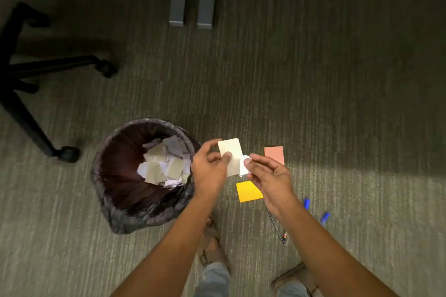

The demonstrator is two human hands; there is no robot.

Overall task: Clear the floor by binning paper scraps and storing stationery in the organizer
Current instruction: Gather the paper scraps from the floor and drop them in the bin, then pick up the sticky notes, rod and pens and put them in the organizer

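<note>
The bin (115, 176) already holds scraps; the left hand (210, 171) pinches a card (231, 152), the right hand (268, 176) a scrap (243, 166) — below their fingers sticky pads (248, 191) and pens (324, 217) wait.

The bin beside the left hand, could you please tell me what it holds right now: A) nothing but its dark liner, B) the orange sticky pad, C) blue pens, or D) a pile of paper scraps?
D: pale paper scraps lie heaped inside the lined bin, while the pens and sticky pads are on the carpet.
</note>
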